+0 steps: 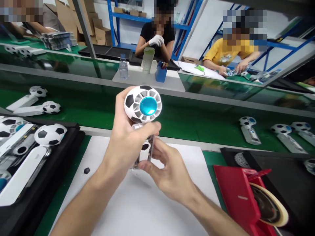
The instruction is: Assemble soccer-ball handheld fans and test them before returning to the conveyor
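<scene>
A handheld fan [131, 101] with a soccer-ball head and a shiny blue centre is held upright above the white sheet [172, 209]. My left hand [128, 131] wraps round its neck and upper handle, thumb across the front. Lower down, my right hand [167, 164] grips the handle between thumb and fingers. The handle's front looks uncovered, with clear casing and a white part inside showing. Part of the handle is hidden behind my fingers. A small black pentagon piece [87, 170] lies on the sheet to the left.
At left, a black tray [61, 164] holds several fans. More fans lie on the green conveyor [187, 127] beyond. To the right stand a red tape dispenser [233, 186] and another black tray [290, 173]. Across the line sit other people, with a water bottle [123, 68] nearby.
</scene>
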Demonstrator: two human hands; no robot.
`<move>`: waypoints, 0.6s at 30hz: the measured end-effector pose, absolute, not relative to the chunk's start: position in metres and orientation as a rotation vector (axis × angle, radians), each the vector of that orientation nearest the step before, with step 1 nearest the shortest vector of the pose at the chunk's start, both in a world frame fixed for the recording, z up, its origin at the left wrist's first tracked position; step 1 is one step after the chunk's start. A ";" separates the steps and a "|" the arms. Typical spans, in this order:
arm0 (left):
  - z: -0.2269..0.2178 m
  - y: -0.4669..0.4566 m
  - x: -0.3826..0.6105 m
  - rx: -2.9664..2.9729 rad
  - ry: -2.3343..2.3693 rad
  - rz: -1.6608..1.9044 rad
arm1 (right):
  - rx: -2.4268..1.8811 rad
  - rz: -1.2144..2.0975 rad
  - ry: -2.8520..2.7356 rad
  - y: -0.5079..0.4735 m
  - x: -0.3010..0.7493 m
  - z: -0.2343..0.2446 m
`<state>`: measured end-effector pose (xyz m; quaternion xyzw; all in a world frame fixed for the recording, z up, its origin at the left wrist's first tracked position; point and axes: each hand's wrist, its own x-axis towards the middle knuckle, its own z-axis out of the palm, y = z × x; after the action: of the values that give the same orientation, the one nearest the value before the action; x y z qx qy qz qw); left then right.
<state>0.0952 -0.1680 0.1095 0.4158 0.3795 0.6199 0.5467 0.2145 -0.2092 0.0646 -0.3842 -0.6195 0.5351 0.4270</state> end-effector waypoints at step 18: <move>0.099 -0.147 0.086 0.652 0.701 1.219 | -1.328 0.473 -2.307 -0.269 0.247 -0.032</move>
<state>0.0858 -0.1465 0.0994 0.2944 0.3164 0.5502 0.7145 0.2473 -0.2689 -0.0315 -0.4796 -0.8329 0.1707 0.2172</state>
